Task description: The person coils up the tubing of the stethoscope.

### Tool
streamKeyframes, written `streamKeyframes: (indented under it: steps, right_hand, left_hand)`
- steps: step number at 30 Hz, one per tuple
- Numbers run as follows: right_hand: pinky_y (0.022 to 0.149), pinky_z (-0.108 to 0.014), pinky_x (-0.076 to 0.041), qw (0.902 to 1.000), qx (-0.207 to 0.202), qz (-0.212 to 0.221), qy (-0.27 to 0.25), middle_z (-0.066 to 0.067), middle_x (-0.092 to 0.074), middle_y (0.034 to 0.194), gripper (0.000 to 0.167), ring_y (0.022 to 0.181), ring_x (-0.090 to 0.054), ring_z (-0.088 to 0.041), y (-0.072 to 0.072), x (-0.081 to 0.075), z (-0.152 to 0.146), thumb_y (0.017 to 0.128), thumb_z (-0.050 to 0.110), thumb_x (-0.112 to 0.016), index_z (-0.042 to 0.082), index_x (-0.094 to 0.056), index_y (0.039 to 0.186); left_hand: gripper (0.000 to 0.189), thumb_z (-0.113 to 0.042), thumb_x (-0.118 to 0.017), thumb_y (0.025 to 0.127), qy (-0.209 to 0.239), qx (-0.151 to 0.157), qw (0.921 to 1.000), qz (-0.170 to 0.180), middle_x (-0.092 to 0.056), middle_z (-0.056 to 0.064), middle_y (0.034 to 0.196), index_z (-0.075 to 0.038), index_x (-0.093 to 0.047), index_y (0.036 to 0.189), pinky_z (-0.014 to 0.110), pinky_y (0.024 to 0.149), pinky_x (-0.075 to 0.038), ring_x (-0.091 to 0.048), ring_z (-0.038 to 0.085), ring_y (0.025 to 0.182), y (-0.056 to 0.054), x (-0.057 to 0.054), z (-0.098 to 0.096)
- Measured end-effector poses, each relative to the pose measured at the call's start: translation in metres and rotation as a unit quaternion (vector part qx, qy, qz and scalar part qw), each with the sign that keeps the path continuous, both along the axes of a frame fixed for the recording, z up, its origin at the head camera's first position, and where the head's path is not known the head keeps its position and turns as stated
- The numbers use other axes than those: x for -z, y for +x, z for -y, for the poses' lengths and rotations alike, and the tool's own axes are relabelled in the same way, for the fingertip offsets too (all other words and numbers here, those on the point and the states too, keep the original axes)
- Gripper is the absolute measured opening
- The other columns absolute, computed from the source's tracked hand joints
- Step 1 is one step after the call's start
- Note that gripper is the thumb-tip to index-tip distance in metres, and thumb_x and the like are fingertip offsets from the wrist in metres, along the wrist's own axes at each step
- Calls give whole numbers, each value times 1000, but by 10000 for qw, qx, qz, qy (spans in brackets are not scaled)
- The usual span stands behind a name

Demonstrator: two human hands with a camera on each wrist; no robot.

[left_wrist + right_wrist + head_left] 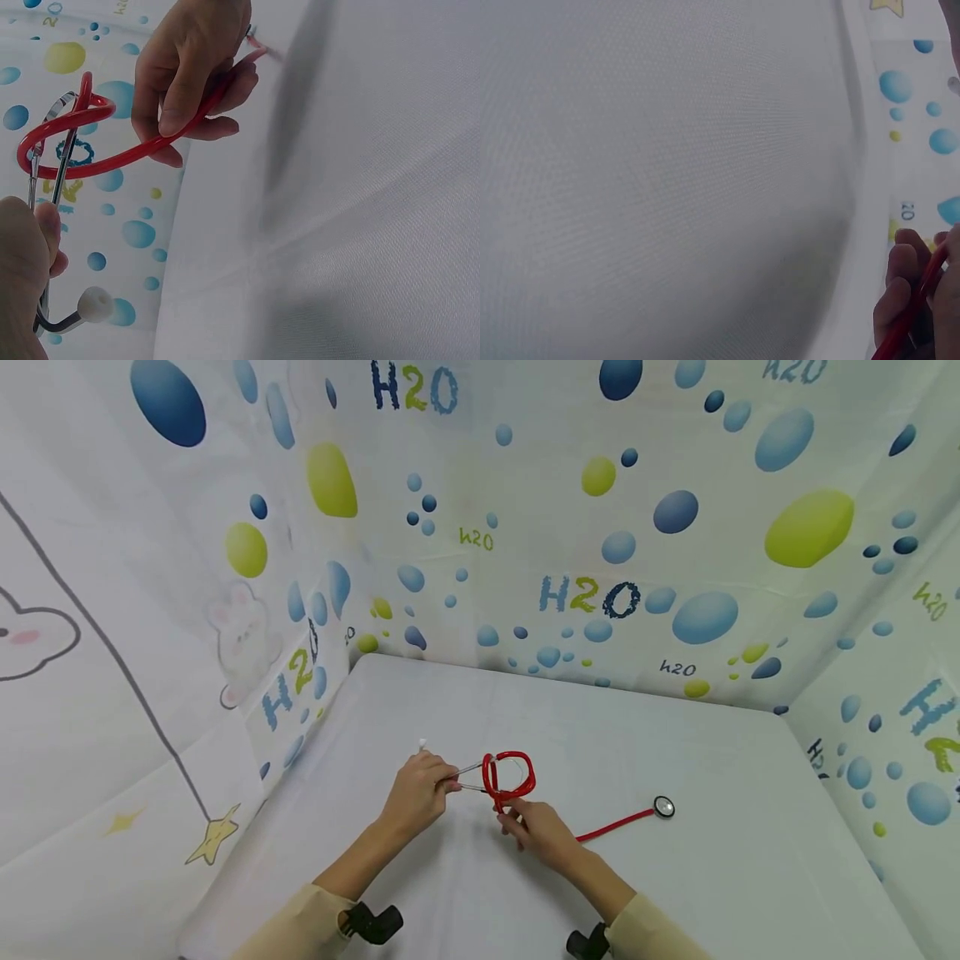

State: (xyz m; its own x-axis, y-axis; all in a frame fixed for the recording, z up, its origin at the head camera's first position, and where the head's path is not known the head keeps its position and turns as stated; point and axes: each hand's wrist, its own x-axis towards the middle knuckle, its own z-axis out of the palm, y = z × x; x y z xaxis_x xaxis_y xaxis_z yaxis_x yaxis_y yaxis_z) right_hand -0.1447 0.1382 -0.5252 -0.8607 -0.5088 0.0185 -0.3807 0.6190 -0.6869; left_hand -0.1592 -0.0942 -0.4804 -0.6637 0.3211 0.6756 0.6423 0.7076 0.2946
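A stethoscope with red tubing (pixel 514 794) is held up over the white table between both hands. My left hand (pixel 422 789) grips its metal ear tubes (pixel 63 169), and a white eartip (pixel 96 304) sticks out below that hand in the left wrist view. The red tubing is looped around the metal tubes. My right hand (pixel 542 833) pinches the tubing just past the loop, between thumb and fingers (pixel 174 105). From there the tube runs on to the right, ending in the round chest piece (pixel 663 807). In the right wrist view, the red tube (pixel 913 315) crosses my right hand's fingers.
The white tabletop (pixel 750 860) spreads under both hands. A white curtain (pixel 525 468) printed with blue and green drops rises behind it and along the sides. Dark wrist cameras (pixel 375 924) sit on both forearms.
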Motion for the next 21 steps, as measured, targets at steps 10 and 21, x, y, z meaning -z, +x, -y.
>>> streamKeyframes:
  steps: [10, 21]
  right_hand:
    - [55, -19, -48, 9996, -135, 114, -201, 2, -67, 71, 16, 55, -54, 0, 9, -6, 6, 95, 25, -57, 14, -62, 106]
    - [53, -17, -47, 9997, -214, -55, -112, 1, -67, 69, 13, 53, -54, 2, 13, -12, 11, 92, 27, -60, 16, -65, 91]
  left_hand:
    - [6, -8, -79, 74, -160, -335, 9987, 336, -68, -2, 70, -8, -74, 77, 31, 70, -48, -55, 14, 70, 2, 0, 0]
    - [5, -12, -78, 75, -434, -595, 9969, 261, -67, -4, 69, -11, -73, 76, 29, 66, -46, -54, 14, 68, 1, 5, 2]
